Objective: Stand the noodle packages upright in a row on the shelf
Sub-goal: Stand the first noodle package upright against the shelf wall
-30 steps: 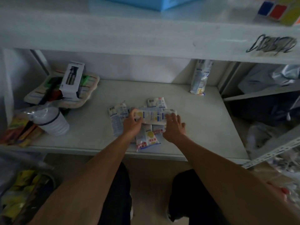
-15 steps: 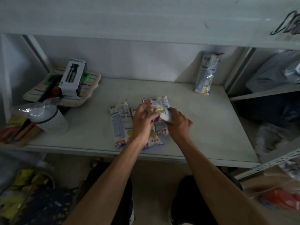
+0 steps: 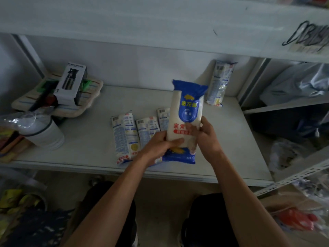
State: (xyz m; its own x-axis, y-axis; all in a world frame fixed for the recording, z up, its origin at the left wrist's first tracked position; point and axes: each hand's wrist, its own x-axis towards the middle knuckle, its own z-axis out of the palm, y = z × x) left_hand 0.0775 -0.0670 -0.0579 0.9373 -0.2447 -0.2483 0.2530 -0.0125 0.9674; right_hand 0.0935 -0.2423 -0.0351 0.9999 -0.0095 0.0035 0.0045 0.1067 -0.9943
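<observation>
Upright between both hands, the held noodle package (image 3: 185,120) sits above the shelf (image 3: 92,139) near its front edge, blue top seam up. The left hand (image 3: 160,145) wraps its lower left side; the right hand (image 3: 206,136) pinches its right edge. Three flat packages (image 3: 124,136) lie just left, behind it. One standing package (image 3: 219,82) leans in the back right corner, bare shelf between. A boxed bottle (image 3: 71,82) sits far left.

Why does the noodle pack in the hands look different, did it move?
Yes. The held noodle package rose off the flat packages, now upright above the shelf.
</observation>
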